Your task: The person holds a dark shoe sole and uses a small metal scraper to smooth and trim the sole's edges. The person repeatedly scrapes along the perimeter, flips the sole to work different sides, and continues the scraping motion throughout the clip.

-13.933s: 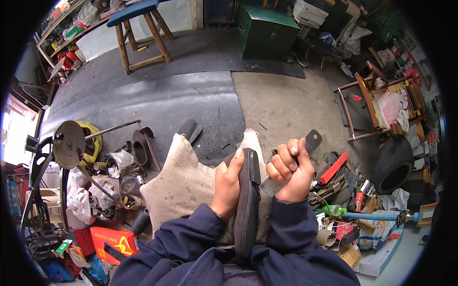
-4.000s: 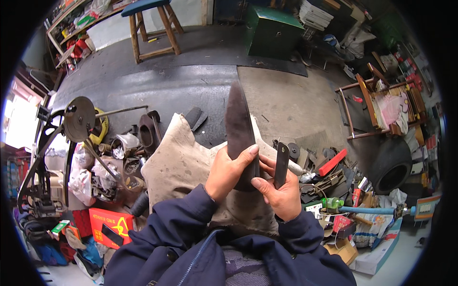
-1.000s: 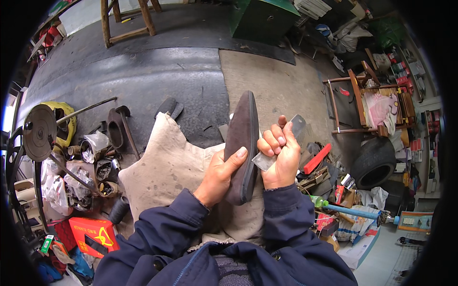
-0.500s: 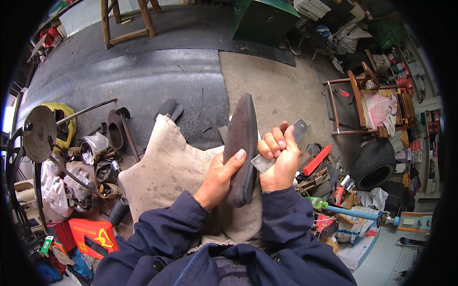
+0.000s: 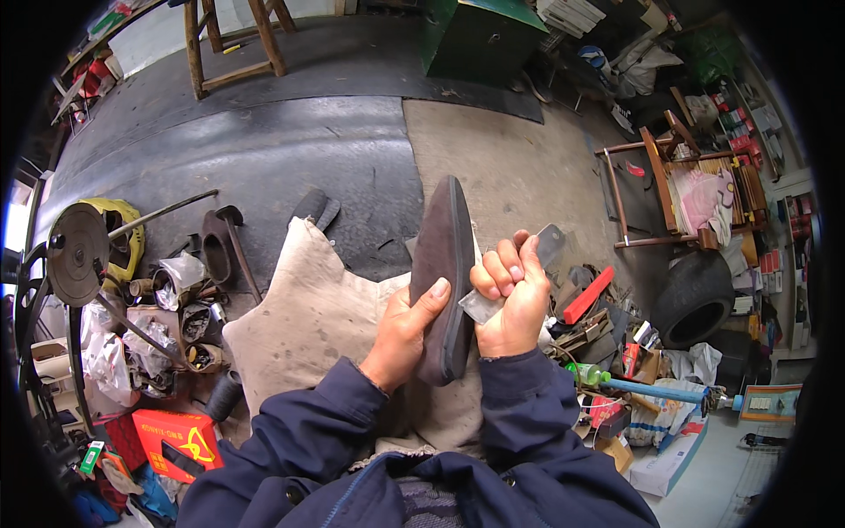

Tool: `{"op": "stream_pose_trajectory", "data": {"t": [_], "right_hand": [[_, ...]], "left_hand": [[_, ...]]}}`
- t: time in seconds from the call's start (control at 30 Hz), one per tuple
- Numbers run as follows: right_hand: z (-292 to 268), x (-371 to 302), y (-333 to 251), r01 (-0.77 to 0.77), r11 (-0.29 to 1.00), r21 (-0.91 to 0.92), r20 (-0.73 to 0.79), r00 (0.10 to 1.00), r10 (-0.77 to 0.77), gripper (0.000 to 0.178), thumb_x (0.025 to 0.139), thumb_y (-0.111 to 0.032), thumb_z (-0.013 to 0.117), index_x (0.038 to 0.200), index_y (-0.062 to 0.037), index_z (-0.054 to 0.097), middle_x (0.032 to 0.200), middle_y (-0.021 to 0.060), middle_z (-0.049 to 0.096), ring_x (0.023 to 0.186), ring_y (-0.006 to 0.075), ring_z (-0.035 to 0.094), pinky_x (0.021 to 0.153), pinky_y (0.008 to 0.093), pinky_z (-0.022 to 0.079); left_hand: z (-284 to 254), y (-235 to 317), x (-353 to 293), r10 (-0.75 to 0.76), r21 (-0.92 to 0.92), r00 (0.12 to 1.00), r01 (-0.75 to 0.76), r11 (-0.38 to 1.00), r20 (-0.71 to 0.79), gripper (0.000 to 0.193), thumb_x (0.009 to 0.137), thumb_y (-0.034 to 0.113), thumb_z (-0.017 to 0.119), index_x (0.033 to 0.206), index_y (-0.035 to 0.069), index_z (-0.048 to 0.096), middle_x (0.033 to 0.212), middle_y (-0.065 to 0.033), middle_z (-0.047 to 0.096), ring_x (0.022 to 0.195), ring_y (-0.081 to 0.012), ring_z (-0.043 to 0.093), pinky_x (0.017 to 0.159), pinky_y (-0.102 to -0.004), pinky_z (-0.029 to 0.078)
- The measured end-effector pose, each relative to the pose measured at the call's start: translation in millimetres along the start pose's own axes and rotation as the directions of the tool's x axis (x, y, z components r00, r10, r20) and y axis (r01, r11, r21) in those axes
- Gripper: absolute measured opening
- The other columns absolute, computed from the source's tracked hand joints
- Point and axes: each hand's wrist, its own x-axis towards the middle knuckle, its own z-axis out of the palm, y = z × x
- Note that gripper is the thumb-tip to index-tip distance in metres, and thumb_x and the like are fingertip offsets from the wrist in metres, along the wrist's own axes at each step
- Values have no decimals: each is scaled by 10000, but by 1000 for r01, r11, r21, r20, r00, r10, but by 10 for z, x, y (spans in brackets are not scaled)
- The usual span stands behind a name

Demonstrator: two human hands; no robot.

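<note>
Lap cloth (image 5: 290, 330), pale, stained. Shoe (image 5: 436, 264), dark brown, above it; long axis running away from the person, toe farthest. Left hand (image 5: 403, 339), fingers clamping shoe's near half. Right hand (image 5: 513, 304), fingers curled round metal blade (image 5: 551, 246), slanting far-right.

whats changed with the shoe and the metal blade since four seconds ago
The dark brown pointed shoe has come lower in the view. The flat grey metal blade, upright in the right hand before, now slants across the closed grip, its lower end close to the shoe's right edge. Nothing was let go; the left hand still holds the shoe. The black rubber tyre stays at the right.
</note>
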Motion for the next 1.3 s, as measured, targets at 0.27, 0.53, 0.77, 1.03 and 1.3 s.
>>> {"op": "stream_pose_trajectory", "data": {"t": [0.27, 0.53, 0.77, 1.03, 1.3], "right_hand": [[-49, -39, -6, -113, 993, 43, 97, 989, 108, 241, 1090, -322, 467, 1096, -90, 531, 661, -49, 330, 516, 60, 278, 469, 228, 288], [-30, 10, -3, 2, 999, -41, 52, 999, 0, 270, 1083, -348, 485, 1100, -80, 504, 667, -54, 321, 517, 55, 274, 475, 229, 287], [-7, 1, 1, 49, 997, -68, 77, 996, -44, 264, 1081, -341, 492, 1101, -78, 505, 666, -52, 324, 517, 56, 277, 476, 232, 286], [-23, -18, -8, 44, 998, -51, 108, 993, -38, 232, 1087, -323, 479, 1088, -97, 534, 661, -48, 320, 516, 60, 279, 470, 233, 284], [-14, -44, -41, -28, 998, -47, 128, 991, 34, 232, 1095, -314, 455, 1081, -102, 548, 658, -50, 314, 512, 55, 270, 460, 226, 274]], "left_hand": [[11, -13, 24, 6, -16, 1000, -5, 1000, 7, 371, 1041, 345, 577, 1155, -4, 629, 1046, -26, 674, 909, -72, 596, 813, -248, 494], [33, 6, 11, 21, 42, 1000, -20, 999, -4, 383, 1043, 361, 565, 1144, -4, 622, 1038, -21, 659, 910, -70, 577, 818, -250, 485], [58, 30, 1, 25, 37, 1000, -24, 999, -14, 377, 1043, 359, 570, 1119, -6, 628, 1012, -13, 657, 895, -59, 570, 791, -240, 485], [68, -2, 13, 61, 27, 998, -60, 998, -11, 367, 1050, 344, 570, 1115, -11, 633, 982, -5, 657, 855, -52, 565, 761, -232, 482], [10, -35, 28, 55, 60, 998, -56, 997, 18, 380, 1039, 348, 588, 1155, -8, 655, 1026, -17, 683, 889, -59, 594, 798, -240, 495]]}}
